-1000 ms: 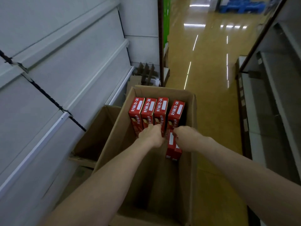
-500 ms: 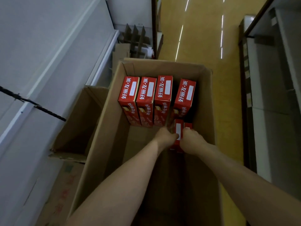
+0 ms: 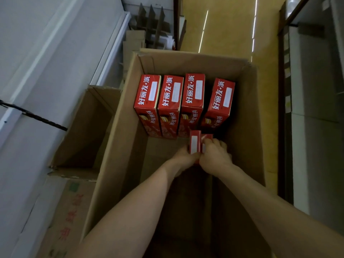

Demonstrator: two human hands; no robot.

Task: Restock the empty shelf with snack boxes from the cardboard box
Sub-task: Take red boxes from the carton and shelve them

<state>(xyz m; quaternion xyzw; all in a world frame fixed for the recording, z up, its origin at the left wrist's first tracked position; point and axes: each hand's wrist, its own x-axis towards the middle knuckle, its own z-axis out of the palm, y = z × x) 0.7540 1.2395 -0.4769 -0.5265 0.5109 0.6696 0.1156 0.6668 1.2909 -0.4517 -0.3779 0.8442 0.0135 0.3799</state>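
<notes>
Large brown cardboard box (image 3: 249, 127): open, four upright red snack boxes (image 3: 193, 94) in a row at its far wall.
Writing: white "好丽友·派" on their tops.
Two narrow red snack boxes (image 3: 195, 142): inside, just before the row.
Left hand (image 3: 183, 158): fingers clamped on the narrow pair.
Right hand (image 3: 215, 157): fingers curled over the pair.

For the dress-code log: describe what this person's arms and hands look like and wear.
The left forearm and right forearm are bare up to the frame's edge; no sleeves show. The left hand and right hand are ungloved, with no watch, bracelet or ring visible.
</notes>
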